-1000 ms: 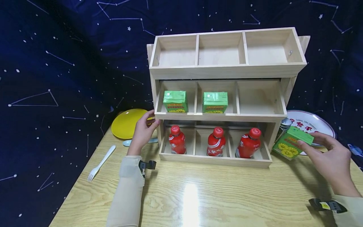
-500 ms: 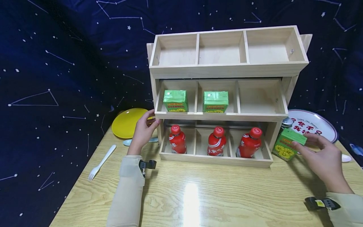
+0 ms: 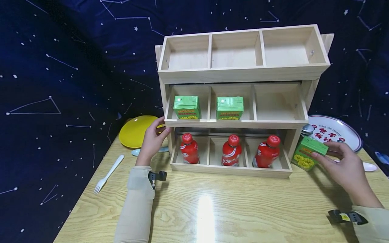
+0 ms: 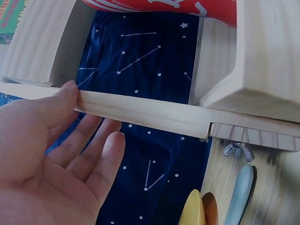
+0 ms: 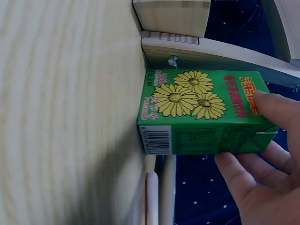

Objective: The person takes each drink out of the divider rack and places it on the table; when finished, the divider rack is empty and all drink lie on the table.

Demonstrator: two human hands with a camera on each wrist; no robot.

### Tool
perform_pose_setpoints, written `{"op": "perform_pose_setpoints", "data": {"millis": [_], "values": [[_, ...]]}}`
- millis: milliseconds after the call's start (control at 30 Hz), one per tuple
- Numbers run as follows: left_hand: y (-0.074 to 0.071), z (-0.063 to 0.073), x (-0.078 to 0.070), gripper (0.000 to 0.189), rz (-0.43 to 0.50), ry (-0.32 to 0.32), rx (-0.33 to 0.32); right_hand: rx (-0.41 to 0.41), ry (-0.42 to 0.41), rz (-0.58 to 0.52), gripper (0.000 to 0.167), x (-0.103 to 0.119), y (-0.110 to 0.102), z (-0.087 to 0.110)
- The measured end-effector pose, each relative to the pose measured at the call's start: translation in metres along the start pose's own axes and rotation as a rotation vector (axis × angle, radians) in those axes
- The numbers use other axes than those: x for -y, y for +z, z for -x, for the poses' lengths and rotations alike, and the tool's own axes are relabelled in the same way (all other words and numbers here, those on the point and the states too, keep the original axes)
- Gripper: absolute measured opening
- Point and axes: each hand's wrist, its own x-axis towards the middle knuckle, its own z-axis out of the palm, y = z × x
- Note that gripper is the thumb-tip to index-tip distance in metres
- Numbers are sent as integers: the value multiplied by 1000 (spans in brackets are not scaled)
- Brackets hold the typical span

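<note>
My right hand point(image 3: 349, 168) holds a green drink carton point(image 5: 201, 112) with yellow flowers, thumb on its front and fingers on the far side. The carton stands on the table, right beside the shelf's lower right end. At the opposite end, my left hand point(image 3: 153, 140) grips the side upright point(image 4: 140, 112) of the wooden shelf point(image 3: 243, 76), its thumb in front and fingers behind. Two matching cartons, one in the left section point(image 3: 186, 108) and one in the middle section point(image 3: 230, 108), sit on the middle tier. Red bottles point(image 3: 232, 151) stand in the three bottom sections.
Left of the shelf are a yellow plate point(image 3: 133, 133), a light blue handle point(image 3: 136, 152) and a white fork point(image 3: 107, 175). A white plate with red characters point(image 3: 343, 130), a metal-topped container point(image 3: 307, 129) and a white utensil end point(image 3: 369, 167) lie at right. Dark star-patterned cloth point(image 3: 76, 84) hangs behind.
My right hand has shifted slightly left, bringing the carton closer to the shelf and down onto the table. My left hand stays on the upright.
</note>
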Motion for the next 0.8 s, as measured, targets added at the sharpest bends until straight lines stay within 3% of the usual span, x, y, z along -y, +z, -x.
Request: {"op": "perform_pose_setpoints", "data": {"millis": [233, 500, 800], "values": [[1, 1, -1, 50, -5, -11, -8, 11, -30, -4, 60, 14, -11, 3], [1, 0, 0, 50, -2, 0, 0, -102, -52, 31, 55, 51, -20, 12], [1, -1, 1, 50, -2, -2, -5, -94, -233, -154, 54, 108, -17, 13]]}}
